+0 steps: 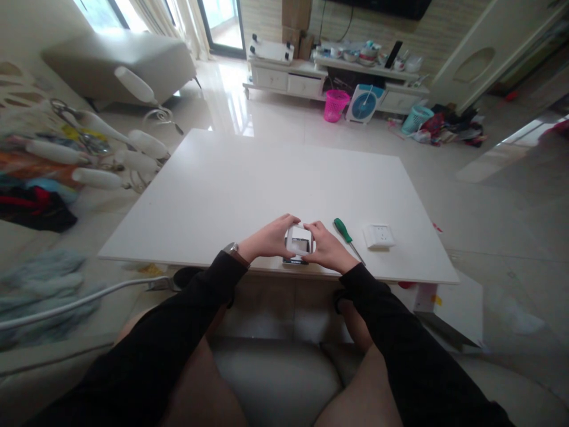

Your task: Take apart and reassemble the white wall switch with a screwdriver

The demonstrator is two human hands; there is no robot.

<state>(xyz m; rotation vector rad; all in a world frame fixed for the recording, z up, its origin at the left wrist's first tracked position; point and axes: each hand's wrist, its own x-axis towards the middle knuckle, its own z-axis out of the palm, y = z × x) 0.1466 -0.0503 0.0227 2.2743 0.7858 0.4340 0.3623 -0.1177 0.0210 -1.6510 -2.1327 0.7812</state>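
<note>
Both my hands hold a small white boxy part [299, 239] just above the near edge of the white table [249, 184]. My left hand [269, 238] grips its left side with curled fingers, a watch on the wrist. My right hand [326, 246] grips its right side. Under the part lies a small dark flat thing [294, 260], mostly hidden. A green-handled screwdriver [347, 236] lies just right of my right hand. Further right a white wall socket plate [378, 235] lies flat on the table.
A drying rack with white arms [102, 154] and clothes stands at the left. A grey sofa [120, 59] is at the back left. A white TV cabinet [306, 80], a pink basket [335, 105] and a small fan [364, 104] stand at the back. A white cable [66, 305] runs at the lower left.
</note>
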